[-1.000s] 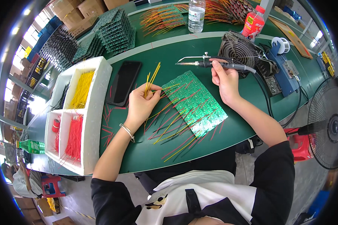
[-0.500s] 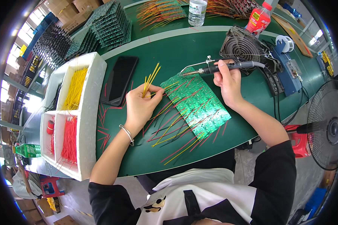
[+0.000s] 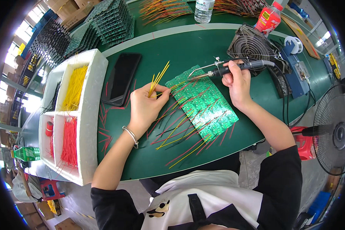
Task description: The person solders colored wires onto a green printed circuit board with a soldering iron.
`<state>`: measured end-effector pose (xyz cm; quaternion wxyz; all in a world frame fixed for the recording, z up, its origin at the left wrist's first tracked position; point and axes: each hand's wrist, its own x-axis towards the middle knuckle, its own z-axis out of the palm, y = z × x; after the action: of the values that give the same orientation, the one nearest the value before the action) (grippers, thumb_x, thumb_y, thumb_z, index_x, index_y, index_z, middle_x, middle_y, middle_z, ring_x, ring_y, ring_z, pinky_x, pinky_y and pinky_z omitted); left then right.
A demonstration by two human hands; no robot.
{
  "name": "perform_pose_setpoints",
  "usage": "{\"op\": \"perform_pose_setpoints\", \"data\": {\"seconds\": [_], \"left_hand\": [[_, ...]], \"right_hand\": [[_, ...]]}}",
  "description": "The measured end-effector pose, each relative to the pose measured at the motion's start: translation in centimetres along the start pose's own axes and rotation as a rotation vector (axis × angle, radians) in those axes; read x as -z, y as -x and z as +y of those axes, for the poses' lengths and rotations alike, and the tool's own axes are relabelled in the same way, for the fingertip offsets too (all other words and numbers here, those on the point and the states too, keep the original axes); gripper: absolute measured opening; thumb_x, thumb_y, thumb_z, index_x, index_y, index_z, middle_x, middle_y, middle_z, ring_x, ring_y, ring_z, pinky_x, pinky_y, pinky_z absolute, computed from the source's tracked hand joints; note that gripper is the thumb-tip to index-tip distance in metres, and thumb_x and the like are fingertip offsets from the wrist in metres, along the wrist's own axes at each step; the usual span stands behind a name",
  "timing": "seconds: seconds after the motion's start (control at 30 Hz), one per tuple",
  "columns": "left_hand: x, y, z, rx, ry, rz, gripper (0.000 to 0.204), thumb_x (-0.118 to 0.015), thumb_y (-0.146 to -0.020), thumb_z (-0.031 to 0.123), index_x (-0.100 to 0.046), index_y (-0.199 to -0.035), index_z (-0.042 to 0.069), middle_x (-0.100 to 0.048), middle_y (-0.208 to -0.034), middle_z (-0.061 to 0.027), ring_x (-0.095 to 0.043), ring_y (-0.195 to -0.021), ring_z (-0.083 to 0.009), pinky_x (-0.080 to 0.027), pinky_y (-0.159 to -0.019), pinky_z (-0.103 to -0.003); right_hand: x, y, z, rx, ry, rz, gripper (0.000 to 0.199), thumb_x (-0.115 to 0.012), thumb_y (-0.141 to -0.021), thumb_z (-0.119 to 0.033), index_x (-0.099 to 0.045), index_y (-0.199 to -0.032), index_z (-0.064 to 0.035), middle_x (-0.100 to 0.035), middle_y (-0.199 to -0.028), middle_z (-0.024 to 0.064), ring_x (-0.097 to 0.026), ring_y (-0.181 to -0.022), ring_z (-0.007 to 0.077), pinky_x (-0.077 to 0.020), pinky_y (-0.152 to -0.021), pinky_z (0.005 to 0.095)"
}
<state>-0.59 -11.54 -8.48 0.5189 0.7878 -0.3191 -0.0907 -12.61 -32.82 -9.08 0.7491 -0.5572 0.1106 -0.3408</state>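
Green printed circuit board (image 3: 203, 103) with red and yellow wire leads fanning from its near edge lies flat on the dark green desk (image 3: 172, 46), between both hands. Its far corner is partly hidden by the right hand (image 3: 237, 82), which grips a black pen-shaped soldering iron (image 3: 234, 68) whose tip touches that corner. The left hand (image 3: 145, 105) pinches a small bundle of thin yellow wires (image 3: 158, 78), their lower ends hidden in the fingers.
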Motion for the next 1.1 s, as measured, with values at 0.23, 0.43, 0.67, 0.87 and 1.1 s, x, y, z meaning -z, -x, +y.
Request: {"op": "perform_pose_setpoints", "data": {"seconds": [0.23,0.43,0.67,0.87,1.1], "left_hand": [[0.3,0.2,0.2,-0.029,-0.013,0.006,0.009,-0.066,-0.071,0.009,-0.063,-0.072,0.0,-0.028,-0.044,0.0027,-0.023,-0.044,-0.0034,-0.021,-0.041,-0.023],[0.3,0.4,0.5,0.008,0.014,-0.007,0.009,-0.065,-0.073,0.007,-0.062,-0.072,-0.002,-0.03,-0.047,0.0087,-0.022,-0.046,-0.0006,-0.017,-0.042,-0.021],[0.0,0.2,0.0,0.025,0.042,0.021,0.009,-0.067,-0.069,0.008,-0.063,-0.072,0.0,-0.027,-0.044,0.0028,-0.024,-0.044,-0.0033,-0.021,-0.041,-0.023],[-0.1,-0.1,0.1,0.046,0.029,0.011,0.009,-0.067,-0.07,0.008,-0.063,-0.072,0.0,-0.026,-0.045,0.0041,-0.023,-0.045,-0.0026,-0.02,-0.041,-0.023],[-0.1,0.1,0.2,0.008,0.022,-0.013,0.006,-0.064,-0.075,0.004,-0.062,-0.073,-0.001,-0.032,-0.05,0.0101,-0.022,-0.047,0.0011,-0.014,-0.043,-0.019]], "right_hand": [[0.5,-0.1,-0.6,-0.119,-0.035,0.044,0.017,-0.046,-0.09,-0.022,-0.049,-0.084,-0.0066,-0.033,-0.052,-0.0032,-0.025,-0.043,0.0042,-0.02,-0.041,0.0205],[0.7,0.5,-0.7,-0.151,-0.042,0.02,0.017,-0.048,-0.09,-0.023,-0.052,-0.093,-0.0065,-0.037,-0.059,-0.0026,-0.028,-0.047,0.004,-0.0239,-0.045,0.0201],[0.5,1.0,-1.1,-0.029,-0.01,-0.046,0.02,-0.049,-0.09,-0.023,-0.054,-0.096,-0.0046,-0.041,-0.061,0.0001,-0.03,-0.047,0.0047,-0.0254,-0.043,0.0206],[1.1,0.1,-0.8,-0.046,0.083,-0.038,0.024,-0.039,-0.094,-0.025,-0.051,-0.096,-0.0046,-0.03,-0.056,-0.0036,-0.024,-0.049,0.0047,-0.0209,-0.046,0.0219],[0.7,0.9,-0.7,-0.087,0.075,-0.06,0.024,-0.039,-0.093,-0.025,-0.051,-0.095,-0.0039,-0.031,-0.056,-0.0029,-0.024,-0.049,0.0048,-0.021,-0.046,0.022]]}}
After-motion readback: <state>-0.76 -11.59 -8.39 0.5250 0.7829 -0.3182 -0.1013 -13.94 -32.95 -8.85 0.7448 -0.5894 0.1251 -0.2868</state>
